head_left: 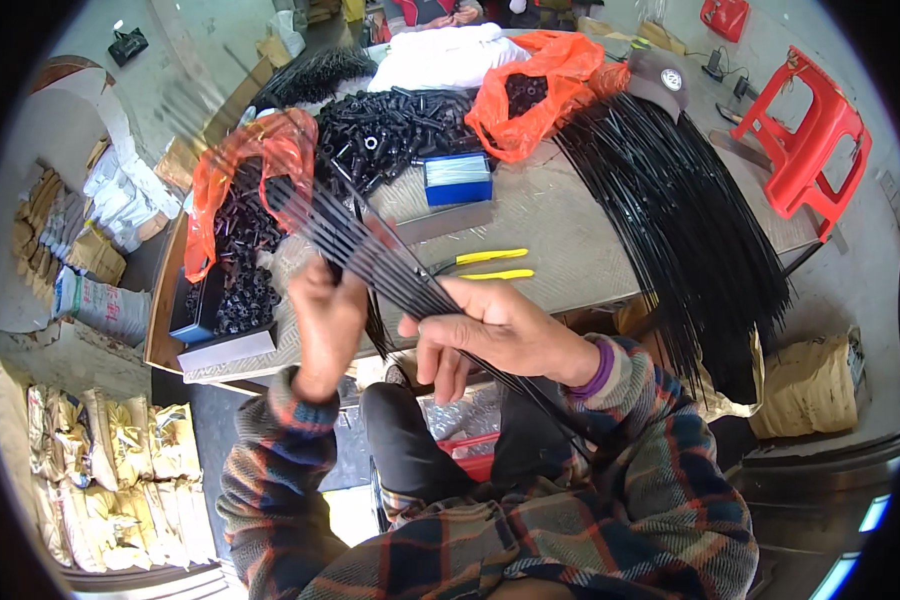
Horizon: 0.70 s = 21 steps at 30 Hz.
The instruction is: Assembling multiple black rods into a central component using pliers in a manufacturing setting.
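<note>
Clock positions are taken from the centre of the view.

1. Work surface: one table [565, 215].
2. Rod stock: one large fan of black rods [680, 210] lies at 2 o'clock, overhanging the table edge. Individual rods are too dense to count.
3. Stool: one red stool [828, 108], at 2 o'clock, beyond the fan.
4. Bags: one white bag [435, 58] at 12 o'clock; two orange bags, the first [570, 62] at 1 o'clock and the second [220, 165] at 10 o'clock. Both orange bags are open with small black parts inside.
5. Loose parts: one heap of black fittings [370, 122] at 11 o'clock, between the orange bags; uncountable.
6. Held item: one bundle of thin rods [395, 272] crosses the centre, running from 10 o'clock to 5 o'clock. The 10 o'clock end is blurred; the rod count cannot be determined.
7. Hands: two. The right hand [515, 330], at 4 o'clock, is closed around the bundle. The left hand [328, 325], at 9 o'clock, is blurred near the bundle; whether it grips anything cannot be told.
8. Small items: one dark cap [660, 85] at 1 o'clock; one blue box [458, 185] at 12 o'clock, holding pale contents; one pair of pliers [495, 256] with two yellow handles, at 1 o'clock, just beyond the right hand.
</note>
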Available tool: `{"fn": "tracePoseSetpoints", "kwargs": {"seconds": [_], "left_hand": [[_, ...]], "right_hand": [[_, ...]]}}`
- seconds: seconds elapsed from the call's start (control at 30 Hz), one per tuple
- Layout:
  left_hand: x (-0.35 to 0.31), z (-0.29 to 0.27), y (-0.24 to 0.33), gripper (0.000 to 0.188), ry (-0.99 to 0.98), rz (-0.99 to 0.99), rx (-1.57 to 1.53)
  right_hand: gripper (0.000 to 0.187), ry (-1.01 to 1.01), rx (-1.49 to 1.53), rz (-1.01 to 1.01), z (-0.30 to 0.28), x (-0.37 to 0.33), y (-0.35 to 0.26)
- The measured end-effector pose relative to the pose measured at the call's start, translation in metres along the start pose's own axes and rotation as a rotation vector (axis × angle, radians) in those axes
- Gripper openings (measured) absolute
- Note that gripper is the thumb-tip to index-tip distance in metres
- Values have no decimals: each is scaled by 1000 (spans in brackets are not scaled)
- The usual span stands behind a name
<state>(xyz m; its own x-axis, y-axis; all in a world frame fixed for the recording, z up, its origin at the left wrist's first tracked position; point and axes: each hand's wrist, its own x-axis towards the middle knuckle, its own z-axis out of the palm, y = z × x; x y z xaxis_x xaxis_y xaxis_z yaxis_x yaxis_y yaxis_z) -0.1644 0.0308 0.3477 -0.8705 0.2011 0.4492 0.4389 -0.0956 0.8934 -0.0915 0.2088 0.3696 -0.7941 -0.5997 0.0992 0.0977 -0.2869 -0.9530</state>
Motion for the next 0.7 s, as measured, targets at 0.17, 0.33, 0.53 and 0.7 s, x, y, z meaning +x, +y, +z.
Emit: {"fn": "tracePoseSetpoints", "kwargs": {"seconds": [0.17, 0.33, 0.53, 0.7], "left_hand": [[-60, -12, -101, 14, -71, -324, -76], [58, -18, -103, 35, -626, 44, 721], [136, -59, -166, 58, -555, 516, 1685], [62, -78, -93, 84, -864, 446, 967]], "right_hand": [[23, -35, 34, -113, -1, 6, -9], [20, 85, -236, -266, 2, -2, 62], [18, 330, -77, -46, -10, 17, 208], [20, 357, -109, -111, -29, 21, 237]]}}
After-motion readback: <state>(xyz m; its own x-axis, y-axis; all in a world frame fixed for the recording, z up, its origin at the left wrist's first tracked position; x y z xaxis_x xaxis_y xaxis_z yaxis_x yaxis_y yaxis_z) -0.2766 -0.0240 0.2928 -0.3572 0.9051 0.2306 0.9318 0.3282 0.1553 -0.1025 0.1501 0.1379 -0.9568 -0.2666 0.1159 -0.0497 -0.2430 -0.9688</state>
